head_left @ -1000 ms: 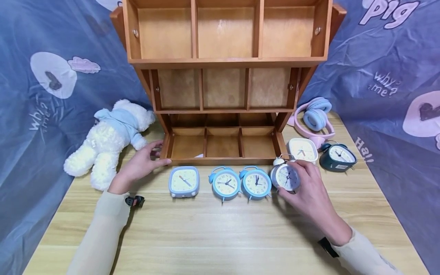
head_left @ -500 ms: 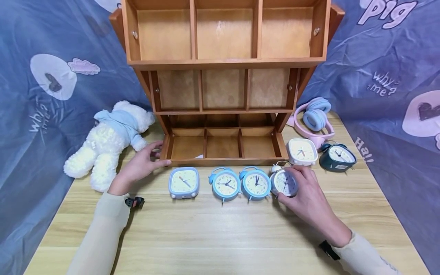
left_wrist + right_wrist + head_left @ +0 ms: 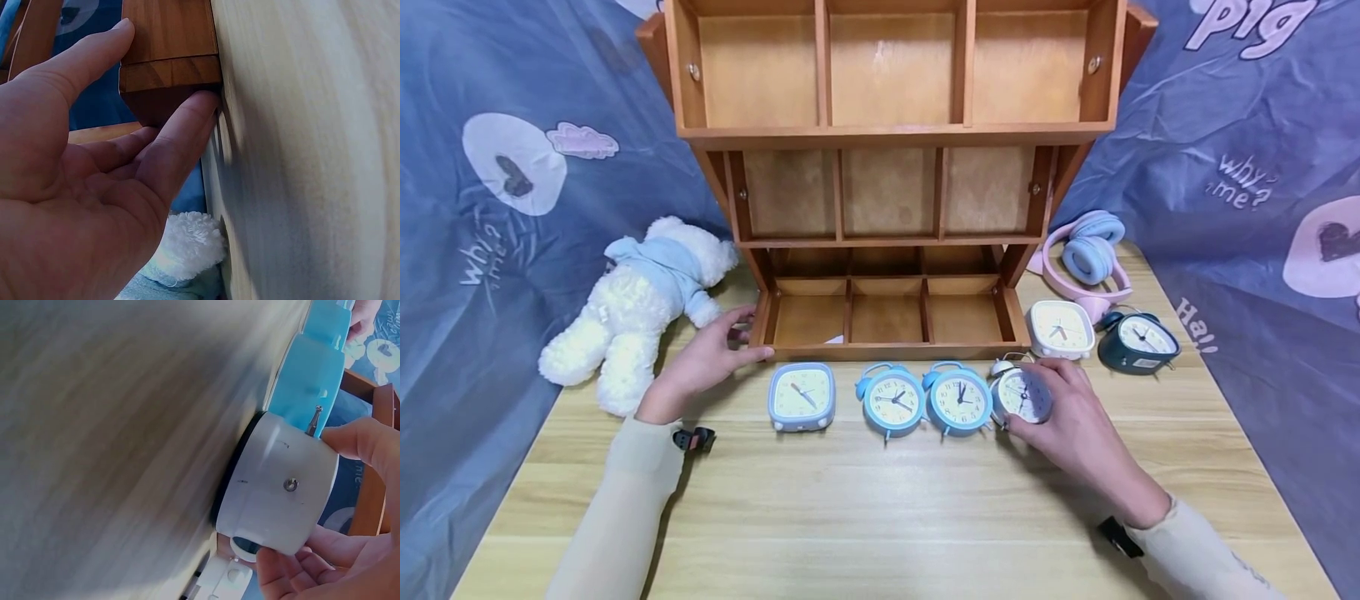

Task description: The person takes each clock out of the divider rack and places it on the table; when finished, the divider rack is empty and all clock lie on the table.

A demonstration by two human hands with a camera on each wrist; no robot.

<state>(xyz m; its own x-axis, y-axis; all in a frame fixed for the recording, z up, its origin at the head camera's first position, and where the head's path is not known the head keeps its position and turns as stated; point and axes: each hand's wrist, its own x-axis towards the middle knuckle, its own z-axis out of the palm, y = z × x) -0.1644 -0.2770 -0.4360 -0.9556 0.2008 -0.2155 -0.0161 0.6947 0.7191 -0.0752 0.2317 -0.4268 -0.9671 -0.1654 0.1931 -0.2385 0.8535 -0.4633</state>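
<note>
My right hand (image 3: pixel 1060 417) grips a white twin-bell alarm clock (image 3: pixel 1021 394), (image 3: pixel 278 494) on the wooden table (image 3: pixel 880 508), at the right end of a row of clocks. In that row stand a square grey-blue clock (image 3: pixel 802 397) and two round blue bell clocks (image 3: pixel 892 401), (image 3: pixel 959 399). In the right wrist view my fingers (image 3: pixel 369 447) curl round the white clock's body, with a blue clock (image 3: pixel 312 369) just beyond. My left hand (image 3: pixel 711 358) rests with straight fingers against the front left corner of the wooden shelf unit (image 3: pixel 891 167), (image 3: pixel 169 62).
A white plush bear (image 3: pixel 640 300) in a blue top lies left of the shelf. To the right sit a square white clock (image 3: pixel 1060 329), a dark bell clock (image 3: pixel 1138 342) and pink-and-blue headphones (image 3: pixel 1086 258). Blue printed cloth hangs at both sides.
My right hand has brought the white bell clock slightly left and down until it stands beside the second blue clock. The left hand has not moved.
</note>
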